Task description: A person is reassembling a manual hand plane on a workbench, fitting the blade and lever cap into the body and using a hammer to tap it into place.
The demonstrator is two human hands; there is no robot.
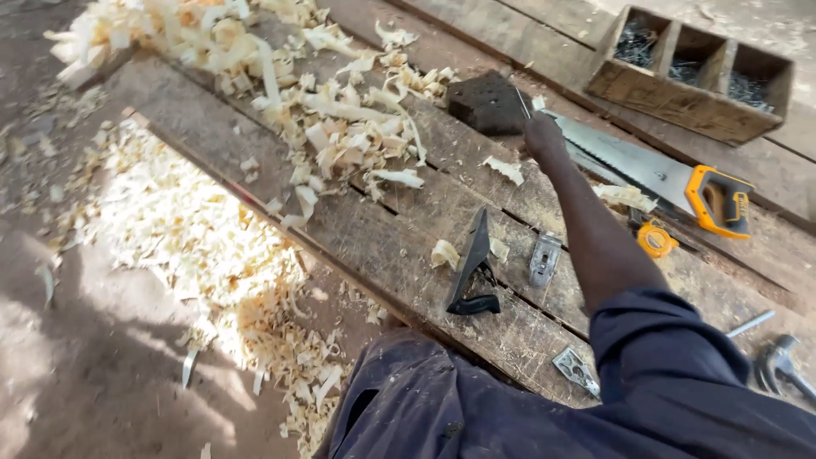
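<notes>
far left: a dirt floor [76,340] carries a wide scatter of pale wood shavings [195,246], with a thicker heap of curled shavings [331,119] lying across the top of the plank workbench [408,255].

centre of the bench: a black plane body [473,268] lies on its side, its dark handle toward the near edge. just right of it lies a small grey metal plane part [545,257]. a second flat metal plate [575,370] sits at the near edge of the bench, beside the blue sleeve [680,374].

centre, farther back: a dark rectangular block [486,102] rests on the planks. the right hand [542,136] is extended along the bench, just beside the block's right edge. the hand is seen from behind and blurred; a thin dark stick-like item projects from its top, so the fingers appear closed around it, but the exact grip cannot be told. the left hand is out of view.

right of the hand: a handsaw [646,170] lies flat, blade toward the hand, orange-and-black handle away from it. a small yellow tape measure [655,240] lies near the forearm, just in front of the saw.

far right: a wooden three-compartment box [693,76] holds dark nails. at the near right edge lie a metal rod [751,323] and a hammer head [778,361].
</notes>
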